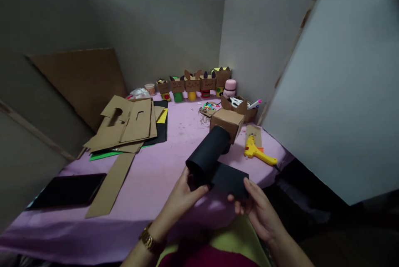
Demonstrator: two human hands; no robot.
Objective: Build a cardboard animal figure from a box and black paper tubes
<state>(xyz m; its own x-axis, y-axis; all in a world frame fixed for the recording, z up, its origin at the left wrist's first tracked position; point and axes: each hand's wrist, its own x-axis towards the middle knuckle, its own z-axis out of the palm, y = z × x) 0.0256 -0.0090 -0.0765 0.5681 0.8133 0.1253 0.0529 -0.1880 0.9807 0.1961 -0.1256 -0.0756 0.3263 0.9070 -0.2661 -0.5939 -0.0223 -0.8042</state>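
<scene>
Grey partition walls close in a table covered with a pink cloth [149, 175]. Both hands work over its near edge.

Left hand [182, 196]: fingers curled up around the near end of a black paper tube [207, 154], thumb lying across the paper; wrist carries a gold watch [149, 240]. Grip closed on the tube. Right hand [254, 204]: fingers under, thumb on top of the loose flap of the same black sheet [232, 179], pinching its right corner. Tube lies between the hands, slanting up and away from the left one; the flap spreads flat toward the right hand.

Far end of the tube meets a small cardboard box [227, 121] standing on the cloth; whether it touches or only overlaps in view cannot be told.

Surroundings: yellow glue gun [257, 152] right of the box, near the table edge. Open cardboard tray [246, 111] behind it, holding scissors and a marker. Row of small cardboard figures [193, 84] on coloured bases along the back wall; pink jar [230, 89] at the row's right end. Stack of cut cardboard pieces [127, 123] left of centre, on black and green sheets. Long cardboard strip [112, 184] runs toward the near-left, beside a dark flat slab [67, 190], probably a tablet.
</scene>
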